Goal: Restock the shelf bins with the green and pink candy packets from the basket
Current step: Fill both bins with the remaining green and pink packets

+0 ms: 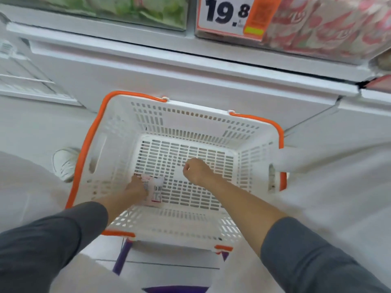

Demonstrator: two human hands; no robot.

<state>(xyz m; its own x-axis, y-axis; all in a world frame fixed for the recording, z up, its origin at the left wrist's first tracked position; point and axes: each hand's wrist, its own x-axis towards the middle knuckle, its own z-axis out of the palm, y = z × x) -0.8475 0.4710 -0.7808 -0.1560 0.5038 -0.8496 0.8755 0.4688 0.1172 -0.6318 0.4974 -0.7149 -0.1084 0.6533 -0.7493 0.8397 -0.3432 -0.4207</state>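
A white slotted basket [190,127] with orange rim sits below me in front of the shelf. Inside it at the lower left, my left hand [136,187] grips a pink and white candy packet [155,190] lying on the basket floor. My right hand [196,171] hovers over the middle of the basket floor with its fingers curled and nothing seen in it. Up on the shelf, a clear bin of green packets [135,9] stands at the top left and a bin of pink packets [330,28] at the top right.
A price sign [228,15] reading 19.8 hangs on the pink bin's front. The white shelf ledge [169,60] juts out above the basket. A white shoe [64,163] is on the floor left of the basket. Purple supports [122,259] show under it.
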